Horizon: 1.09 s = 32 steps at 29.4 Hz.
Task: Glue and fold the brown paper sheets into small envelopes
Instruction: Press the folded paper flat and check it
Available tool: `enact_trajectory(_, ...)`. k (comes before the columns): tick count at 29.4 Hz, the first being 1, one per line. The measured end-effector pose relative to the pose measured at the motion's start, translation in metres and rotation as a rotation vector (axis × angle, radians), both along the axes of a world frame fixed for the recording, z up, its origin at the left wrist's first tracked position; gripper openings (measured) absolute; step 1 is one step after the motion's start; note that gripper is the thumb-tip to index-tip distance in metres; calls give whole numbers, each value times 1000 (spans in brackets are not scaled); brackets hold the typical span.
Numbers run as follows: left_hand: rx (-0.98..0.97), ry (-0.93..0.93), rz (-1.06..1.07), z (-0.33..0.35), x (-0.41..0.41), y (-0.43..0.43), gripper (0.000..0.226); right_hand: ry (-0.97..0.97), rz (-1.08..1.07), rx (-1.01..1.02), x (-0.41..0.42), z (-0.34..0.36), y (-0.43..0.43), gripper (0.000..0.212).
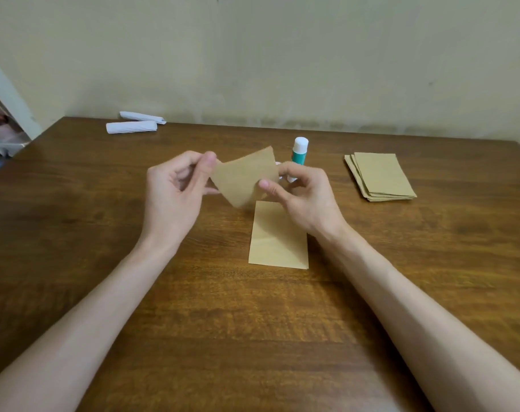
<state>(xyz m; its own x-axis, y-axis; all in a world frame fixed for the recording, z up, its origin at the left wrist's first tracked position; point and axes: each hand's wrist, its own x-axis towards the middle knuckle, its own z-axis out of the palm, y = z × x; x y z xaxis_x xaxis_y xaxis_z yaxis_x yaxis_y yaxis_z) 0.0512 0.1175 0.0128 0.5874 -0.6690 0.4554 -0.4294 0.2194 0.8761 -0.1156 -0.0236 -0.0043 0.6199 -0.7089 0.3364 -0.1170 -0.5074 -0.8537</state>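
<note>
Tabletop of dark brown wood (pixel 104 278) lies below. I judge folding is in hand: left hand (pixel 175 185) and right hand (pixel 303 194) each pinch an edge of a small brown paper sheet (pixel 245 178), aloft; next needs a square crease. Fanned stack of brown sheets (pixel 380 176) waits right, flat tan paper rectangle (pixel 278 239) beneath, white-capped green glue stick (pixel 299 151) behind, blocking nothing.

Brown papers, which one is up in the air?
The tilted sheet, pinched between the left hand and right hand. The single sheet and the stack lie flat on the table.
</note>
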Motion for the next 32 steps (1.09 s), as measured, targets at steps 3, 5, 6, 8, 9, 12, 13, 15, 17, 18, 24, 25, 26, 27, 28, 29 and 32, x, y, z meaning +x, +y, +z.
enact_trajectory(3, 19, 168, -75, 5, -3, 1, 29, -67, -35, 194, -7, 10, 7, 22)
enact_trajectory(5, 75, 96, -84, 2, -2, 0, 30, -60, -11, 322, -13, 15, 11, 25)
enact_trajectory(6, 93, 104, -80, 1, -3, -1, 32, -41, 13, 366, -18, 18, 12, 25)
enact_trajectory(8, 131, 183, -76, -1, -6, -2, 27, 14, 49, 418, -25, 22, 15, 23)
enact_trajectory(9, 162, 212, -78, -2, -8, -2, 25, 35, 48, 429, -29, 23, 16, 23)
enact_trajectory(12, 275, 214, -108, -3, -10, -2, 25, 52, -57, 462, -36, 25, 18, 22)
enact_trajectory(13, 307, 208, -128, -3, -12, -2, 26, 57, -97, 471, -37, 25, 18, 20)
enact_trajectory(15, 355, 239, -182, -4, -16, -2, 29, 74, -161, 502, -40, 23, 17, 18)
enact_trajectory(17, 386, 304, -217, -5, -20, -3, 31, 106, -226, 546, -46, 23, 16, 19)
enact_trajectory(18, 392, 327, -213, -5, -20, -3, 30, 111, -265, 571, -51, 23, 14, 21)
enact_trajectory(24, 369, 163, -49, -15, -8, -5, 22, 174, -376, 578, -64, 19, 13, 29)
enact_trajectory(25, 370, 130, -38, -17, -7, -5, 21, 170, -375, 568, -64, 16, 15, 30)
enact_trajectory(26, 374, 95, -30, -18, -7, -6, 21, 165, -374, 552, -63, 14, 17, 30)
enact_trajectory(27, 376, 63, -23, -20, -7, -6, 21, 159, -374, 529, -62, 11, 19, 31)
enact_trajectory(28, 377, 38, -19, -20, -7, -6, 20, 147, -373, 509, -61, 9, 21, 32)
enact_trajectory(29, 376, 21, -16, -21, -7, -6, 20, 133, -373, 499, -59, 8, 23, 32)
enact_trajectory(32, 367, -4, -10, -21, -6, -5, 20, 106, -372, 492, -54, 6, 26, 31)
